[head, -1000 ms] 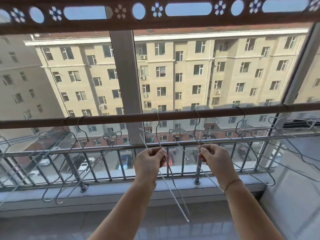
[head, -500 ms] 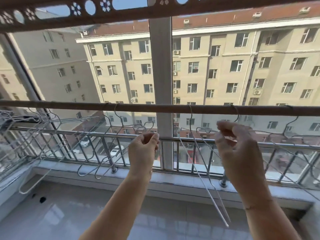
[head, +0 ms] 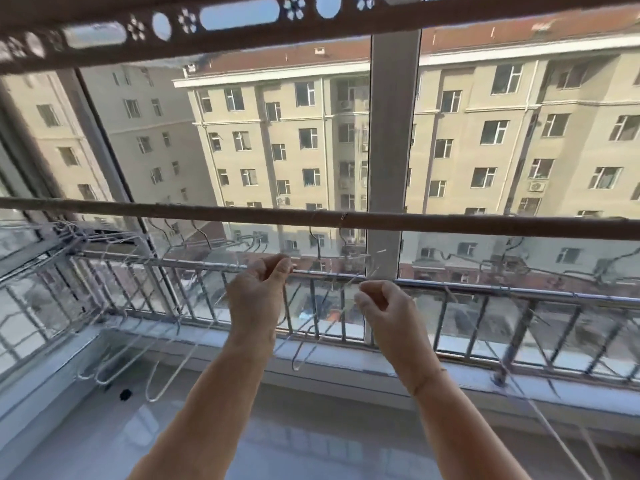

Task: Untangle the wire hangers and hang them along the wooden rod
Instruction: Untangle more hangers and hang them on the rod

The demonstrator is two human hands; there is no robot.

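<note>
I see the wooden rod (head: 450, 224) running left-right just above my hands, the wire hangers (head: 325, 317) dangling between them, left hand (head: 258, 299) nearer, pinching a wire, right hand (head: 388, 315) curled, grip unclear.

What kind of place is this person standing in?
Probably an enclosed balcony of an upper-floor flat, used for drying laundry. A wooden rod with wire hangers runs across large windows, a metal railing lines the sill, and an apartment block stands opposite.
</note>
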